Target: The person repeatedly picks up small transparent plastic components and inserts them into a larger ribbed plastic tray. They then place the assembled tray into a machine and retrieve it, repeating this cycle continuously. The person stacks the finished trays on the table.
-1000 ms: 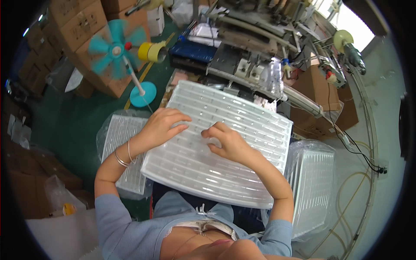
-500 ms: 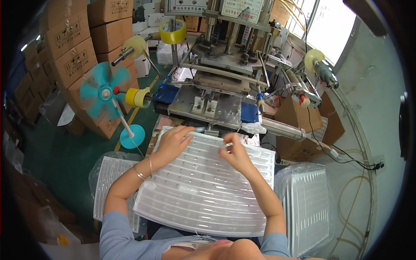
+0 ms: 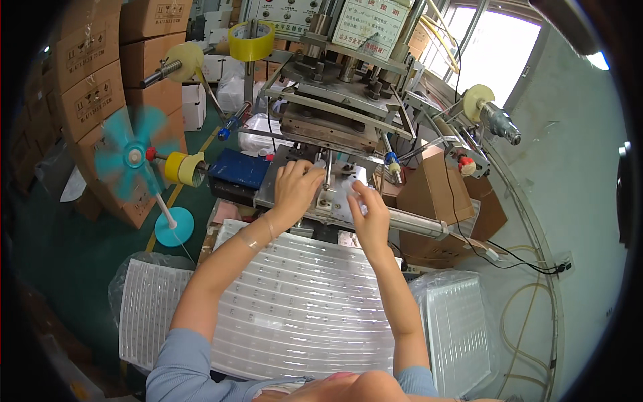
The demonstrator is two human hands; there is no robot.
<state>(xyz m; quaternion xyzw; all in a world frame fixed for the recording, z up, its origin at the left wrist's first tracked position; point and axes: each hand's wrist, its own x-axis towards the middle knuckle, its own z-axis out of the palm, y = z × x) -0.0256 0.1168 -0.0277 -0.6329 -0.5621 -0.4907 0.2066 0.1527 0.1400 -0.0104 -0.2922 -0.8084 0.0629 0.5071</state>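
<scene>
My left hand (image 3: 299, 191) reaches over the metal bed plate (image 3: 284, 175) of a press. Its fingers are pinched together at the left side of an upright metal fixture (image 3: 327, 195); a small translucent bit shows at the fingertips, too small to name. To the right of that fixture, my right hand (image 3: 372, 218) is curled with thumb and forefinger close together, and what lies between them is too small to make out. Below my forearms lies a large white ribbed tray (image 3: 301, 301) with rows of small clear pieces. The press's upper block (image 3: 328, 130) hangs above my hands.
White ribbed trays in clear plastic stand at left (image 3: 151, 311) and right (image 3: 462, 335). A teal fan (image 3: 136, 157) spins beside stacked cartons (image 3: 94, 100). Tape rolls (image 3: 253, 41) sit on the press's arms. A blue block (image 3: 238, 167) flanks the bed; an open carton (image 3: 435, 184) stands right.
Both hands have moved forward from the white tray to the press bed. The view has shifted, so the press bed shows more fully and the tray sits lower.
</scene>
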